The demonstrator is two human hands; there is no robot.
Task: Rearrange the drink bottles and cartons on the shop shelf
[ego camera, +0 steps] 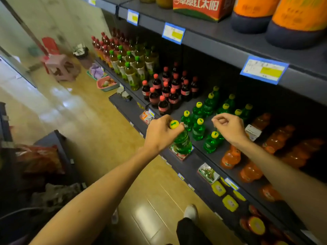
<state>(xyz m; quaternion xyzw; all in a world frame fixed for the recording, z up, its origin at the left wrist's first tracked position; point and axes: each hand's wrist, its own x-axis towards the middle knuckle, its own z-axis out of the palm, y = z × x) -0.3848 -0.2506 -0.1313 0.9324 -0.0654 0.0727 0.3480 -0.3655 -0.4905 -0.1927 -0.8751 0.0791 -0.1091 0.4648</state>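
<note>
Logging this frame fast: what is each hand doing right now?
Left hand: fingers grip the neck of a green bottle, just under its yellow cap.
Right hand: fingers curled, holding nothing, above the other green bottles.

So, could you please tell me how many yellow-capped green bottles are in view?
11 green bottles: one in the left hand at the shelf front, ten standing behind it; the right hand may hide others.

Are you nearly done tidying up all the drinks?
Partly. The cola bottles and tea bottles already stand grouped. In hand: the left hand grips a green bottle by its neck at the shelf's front edge; the right hand hovers curled, holding nothing. Left: the other green bottles stand scattered, and a white carton sits among the orange bottles.
</note>
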